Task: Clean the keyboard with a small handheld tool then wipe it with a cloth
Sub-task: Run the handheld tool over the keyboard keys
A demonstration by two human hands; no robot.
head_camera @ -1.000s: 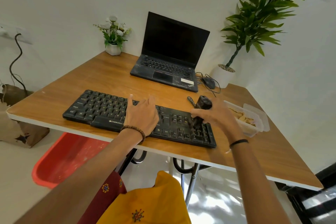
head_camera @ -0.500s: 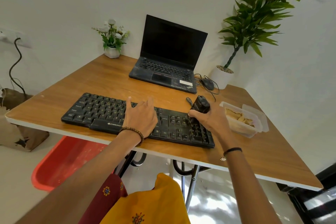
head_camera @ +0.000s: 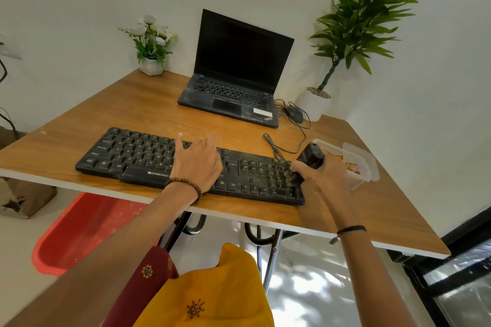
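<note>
Black plastic, the tool [head_camera: 311, 157] sits in the right hand [head_camera: 325, 176], whose fingers and thumb curl round its body. Its lower end is down on the number-pad keys at the right end of the keyboard [head_camera: 132, 152], and its top leans away toward the right edge of the worktop [head_camera: 127, 106]. A thin black band [head_camera: 350, 229] circles that wrist.

The left hand [head_camera: 198, 164] lies palm down on the middle of the keyboard, fingers straight and a little spread, thumb out to the left, pressing on the keys. A bead bracelet [head_camera: 183, 185] is on its wrist.

The keyboard is black, looks dusty toward its right end, and lies along the near edge of the worktop. Its cable [head_camera: 273, 144] loops away from its back edge.

Just beside the right hand, near the right edge, stands a clear box [head_camera: 359, 176] holding something tan that is too small to make out. A clear lid [head_camera: 370, 158] lies just behind it.

Toward the far edge an open laptop [head_camera: 239, 61] shows a dark screen, with a mouse [head_camera: 293, 113] just to its right. White flowers [head_camera: 151, 34] in a white pot stand at the far left corner, and a tall leafy plant [head_camera: 372, 8] stands at the far right corner.

On the floor under the worktop's left end is a red basin [head_camera: 87, 225], with a brown bag [head_camera: 25, 200] beyond it.
</note>
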